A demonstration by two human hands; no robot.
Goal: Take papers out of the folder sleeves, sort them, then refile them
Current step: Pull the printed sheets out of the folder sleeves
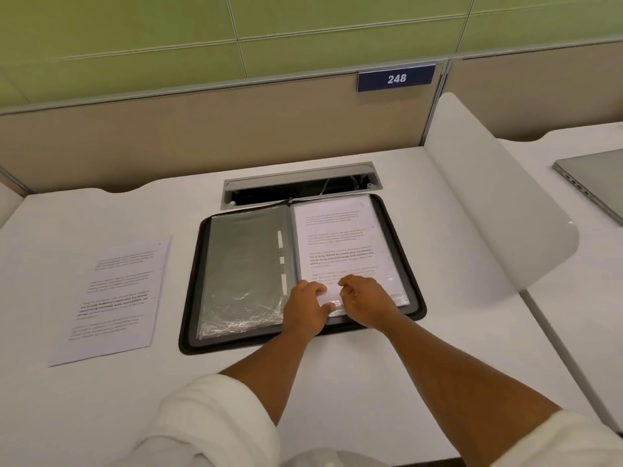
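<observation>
A black zip folder (416,281) lies open on the white desk (101,214). Its left side shows empty clear sleeves (239,271) over grey backing. On the right side a printed paper (337,244) sits inside a clear sleeve. My left hand (305,306) and my right hand (365,303) both rest at the near edge of that right sleeve, fingers pinching the plastic and the paper's bottom edge. A loose printed sheet (114,298) lies flat on the desk to the left of the folder.
A cable slot (300,183) is cut into the desk just behind the folder. A white curved divider (488,210) stands on the right, with a closed laptop (596,183) beyond it. A beige partition with a "248" sign (396,78) backs the desk.
</observation>
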